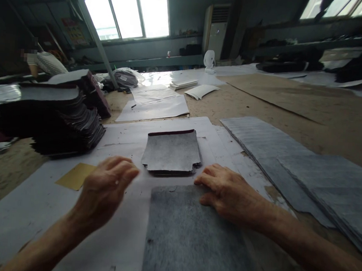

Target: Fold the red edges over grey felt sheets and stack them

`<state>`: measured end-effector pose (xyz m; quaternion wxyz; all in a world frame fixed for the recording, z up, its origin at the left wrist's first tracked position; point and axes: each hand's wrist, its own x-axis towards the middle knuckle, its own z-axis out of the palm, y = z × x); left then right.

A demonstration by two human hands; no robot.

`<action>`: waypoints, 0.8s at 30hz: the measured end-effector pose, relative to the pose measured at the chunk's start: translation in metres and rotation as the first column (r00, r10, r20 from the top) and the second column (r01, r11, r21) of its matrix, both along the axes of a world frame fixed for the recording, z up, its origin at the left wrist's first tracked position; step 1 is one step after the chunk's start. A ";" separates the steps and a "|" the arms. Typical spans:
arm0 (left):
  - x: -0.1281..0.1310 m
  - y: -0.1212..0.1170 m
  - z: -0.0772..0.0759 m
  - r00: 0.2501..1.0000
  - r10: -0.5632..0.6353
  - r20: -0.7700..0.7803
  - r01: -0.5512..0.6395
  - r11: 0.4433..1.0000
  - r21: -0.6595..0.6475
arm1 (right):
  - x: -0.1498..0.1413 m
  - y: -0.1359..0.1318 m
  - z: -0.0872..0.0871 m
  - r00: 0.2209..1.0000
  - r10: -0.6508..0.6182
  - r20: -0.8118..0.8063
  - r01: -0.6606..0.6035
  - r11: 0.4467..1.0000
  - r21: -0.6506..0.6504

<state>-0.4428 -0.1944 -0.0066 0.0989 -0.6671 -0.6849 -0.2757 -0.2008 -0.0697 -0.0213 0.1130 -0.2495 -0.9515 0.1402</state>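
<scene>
A large grey felt-like sheet point(190, 238) lies flat on white paper point(35, 208) in front of me. My right hand point(226, 193) rests on its far right corner, fingers curled down onto the edge. My left hand point(106, 188) hovers left of the sheet over the white paper, fingers bent and slightly blurred, holding nothing that I can see. Just beyond both hands lies a smaller grey piece point(171, 152) with a dark red far edge and notched corners.
A tall stack of dark cut pieces point(56, 115) stands at the left. A yellow card point(76, 176) lies near my left hand. Long grey sheets point(304, 171) spread at the right. White papers point(155, 105), a small fan point(209, 59) and a person's striped sleeve point(50, 64) are farther back.
</scene>
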 end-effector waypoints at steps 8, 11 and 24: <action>0.071 0.036 -0.030 0.905 -0.406 0.126 0.423 0.890 -0.172 | 0.011 -0.002 -0.007 0.977 0.007 -0.214 0.019 0.993 0.119; 0.069 0.038 -0.034 0.905 -0.392 0.167 0.410 0.907 -0.092 | 0.014 -0.001 -0.010 0.972 0.034 -0.234 -0.004 0.992 0.126; 0.061 0.045 -0.038 0.806 -0.590 0.053 0.586 0.807 0.068 | 0.025 -0.003 -0.013 0.945 0.219 -0.242 -0.132 0.935 0.330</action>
